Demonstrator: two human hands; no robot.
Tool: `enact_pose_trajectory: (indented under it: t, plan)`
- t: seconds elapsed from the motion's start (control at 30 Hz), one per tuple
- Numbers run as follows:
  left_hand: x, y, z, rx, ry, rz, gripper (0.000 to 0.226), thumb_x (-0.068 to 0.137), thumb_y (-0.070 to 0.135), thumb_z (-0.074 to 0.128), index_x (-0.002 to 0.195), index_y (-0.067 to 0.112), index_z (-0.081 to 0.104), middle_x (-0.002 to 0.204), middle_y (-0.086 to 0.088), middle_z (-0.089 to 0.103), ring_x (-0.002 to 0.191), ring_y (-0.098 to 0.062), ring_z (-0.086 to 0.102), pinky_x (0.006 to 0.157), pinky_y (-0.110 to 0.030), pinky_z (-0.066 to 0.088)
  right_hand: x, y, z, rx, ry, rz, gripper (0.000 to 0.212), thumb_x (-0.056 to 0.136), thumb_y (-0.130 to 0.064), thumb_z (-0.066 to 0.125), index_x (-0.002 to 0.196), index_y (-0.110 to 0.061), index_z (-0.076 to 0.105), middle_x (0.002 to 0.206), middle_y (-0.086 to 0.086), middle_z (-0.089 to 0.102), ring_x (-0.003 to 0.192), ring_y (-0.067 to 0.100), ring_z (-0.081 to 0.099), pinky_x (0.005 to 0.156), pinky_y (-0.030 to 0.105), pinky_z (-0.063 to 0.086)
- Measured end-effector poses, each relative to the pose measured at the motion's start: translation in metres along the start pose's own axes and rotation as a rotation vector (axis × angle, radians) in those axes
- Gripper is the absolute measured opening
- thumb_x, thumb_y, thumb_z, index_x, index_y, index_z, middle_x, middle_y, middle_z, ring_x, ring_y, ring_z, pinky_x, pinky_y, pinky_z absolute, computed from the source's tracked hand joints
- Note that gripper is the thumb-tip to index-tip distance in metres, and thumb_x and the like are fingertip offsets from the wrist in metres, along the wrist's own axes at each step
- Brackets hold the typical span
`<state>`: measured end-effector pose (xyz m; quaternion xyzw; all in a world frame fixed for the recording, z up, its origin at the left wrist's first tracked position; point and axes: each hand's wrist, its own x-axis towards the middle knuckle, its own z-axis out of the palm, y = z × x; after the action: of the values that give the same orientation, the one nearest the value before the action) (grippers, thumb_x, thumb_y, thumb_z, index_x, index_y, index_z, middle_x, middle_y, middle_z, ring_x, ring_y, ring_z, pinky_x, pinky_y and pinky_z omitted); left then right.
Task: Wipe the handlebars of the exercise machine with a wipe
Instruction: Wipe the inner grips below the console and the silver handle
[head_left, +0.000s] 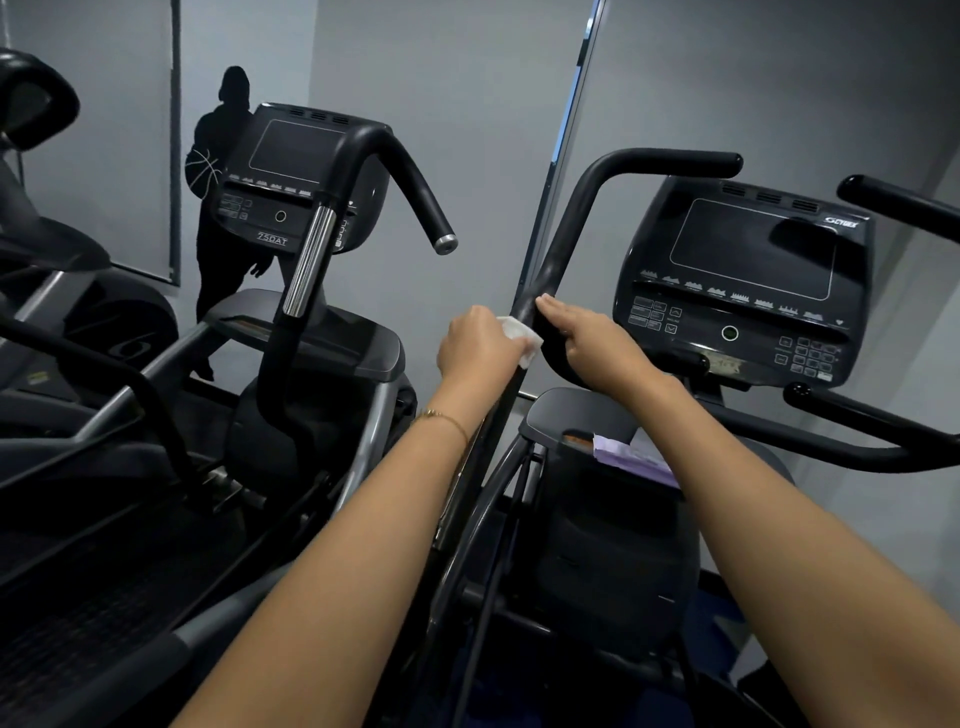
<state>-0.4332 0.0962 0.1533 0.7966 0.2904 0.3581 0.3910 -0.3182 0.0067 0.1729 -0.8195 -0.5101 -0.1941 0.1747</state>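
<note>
A black handlebar (571, 223) of the right exercise machine rises up the middle of the view and bends right at its top. My left hand (480, 343) grips a white wipe (522, 335) and holds it against the left side of the bar's stem. My right hand (587, 338) rests on the right side of the same bar at the same height, fingers stretched forward along it. Both forearms reach up from the bottom; a thin bracelet circles the left wrist.
The machine's console (748, 280) stands to the right, with another handlebar (904, 200) beyond it. A purple packet (634, 457) lies in a tray below my right forearm. A second machine with console (296, 176) and handlebar (405, 176) stands on the left.
</note>
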Motion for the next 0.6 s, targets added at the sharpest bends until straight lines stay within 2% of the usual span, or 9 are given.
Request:
enact_pose_trajectory:
  t: [0.07,0.13,0.2,0.3,0.37,0.43,0.5,0.6]
  plan:
    - [0.003,0.005,-0.004,-0.068,-0.041,0.015,0.026,0.072,0.018,0.063,0.05,0.012,0.051,0.056,-0.001,0.046,0.055,-0.02,0.044,0.045,-0.02,0.027,-0.007,-0.001,0.006,-0.011,0.028,-0.036,0.066,0.087,0.008,0.037,0.144,-0.023,0.031,0.151,-0.01,0.027,0.134,0.018,0.037,0.108,0.036,0.035]
    - [0.004,0.0,-0.008,-0.109,-0.085,0.046,0.017,0.073,0.025,0.064,0.062,0.012,0.06,0.066,-0.003,0.054,0.062,-0.02,0.048,0.048,-0.019,0.034,-0.014,-0.003,0.013,0.007,0.007,-0.057,0.068,0.087,0.009,0.037,0.146,-0.025,0.027,0.153,-0.012,0.021,0.132,0.022,0.04,0.106,0.037,0.037]
    - [0.003,-0.015,-0.011,-0.092,-0.124,0.084,0.017,0.077,0.031,0.066,0.076,0.014,0.066,0.073,-0.004,0.058,0.067,-0.02,0.052,0.055,-0.021,0.039,-0.018,-0.004,0.015,0.0,-0.021,-0.053,0.073,0.086,0.011,0.035,0.147,-0.026,0.022,0.154,-0.014,0.014,0.131,0.022,0.042,0.103,0.036,0.039]
    - [-0.005,-0.037,-0.018,-0.039,-0.14,0.11,0.017,0.083,0.031,0.068,0.09,0.016,0.07,0.071,-0.002,0.061,0.056,-0.011,0.051,0.051,-0.021,0.039,-0.017,-0.004,0.011,-0.009,-0.018,-0.037,0.075,0.084,0.012,0.033,0.147,-0.029,0.022,0.154,-0.015,0.014,0.136,0.017,0.035,0.106,0.03,0.035]
    - [-0.016,-0.046,-0.024,-0.01,-0.145,0.089,0.025,0.081,0.034,0.071,0.084,0.009,0.072,0.059,0.002,0.055,0.049,-0.007,0.045,0.046,-0.02,0.033,-0.019,-0.006,0.011,0.016,-0.015,-0.036,0.077,0.083,0.013,0.032,0.147,-0.028,0.022,0.153,-0.016,0.014,0.135,0.018,0.036,0.109,0.034,0.032]
    - [-0.03,-0.052,-0.025,0.083,-0.145,0.081,0.03,0.081,0.039,0.07,0.071,0.01,0.069,0.053,0.003,0.051,0.048,-0.01,0.047,0.046,-0.021,0.032,-0.021,-0.01,0.014,0.022,-0.017,-0.03,0.077,0.082,0.013,0.032,0.147,-0.026,0.021,0.154,-0.015,0.013,0.135,0.017,0.035,0.11,0.036,0.031]
    - [-0.042,-0.053,-0.023,0.228,-0.092,0.088,0.036,0.081,0.044,0.066,0.068,0.011,0.065,0.058,0.001,0.054,0.058,-0.017,0.055,0.049,-0.023,0.034,-0.023,-0.012,0.014,0.023,-0.013,-0.021,0.076,0.083,0.012,0.033,0.147,-0.026,0.02,0.154,-0.014,0.012,0.135,0.015,0.035,0.11,0.037,0.03]
    - [-0.042,-0.039,-0.016,0.358,0.014,0.11,0.037,0.084,0.045,0.06,0.085,0.009,0.063,0.081,-0.005,0.062,0.083,-0.025,0.063,0.061,-0.026,0.038,-0.023,-0.014,0.012,0.001,-0.015,-0.002,0.076,0.083,0.012,0.033,0.147,-0.027,0.02,0.154,-0.014,0.011,0.133,0.016,0.038,0.109,0.04,0.031]
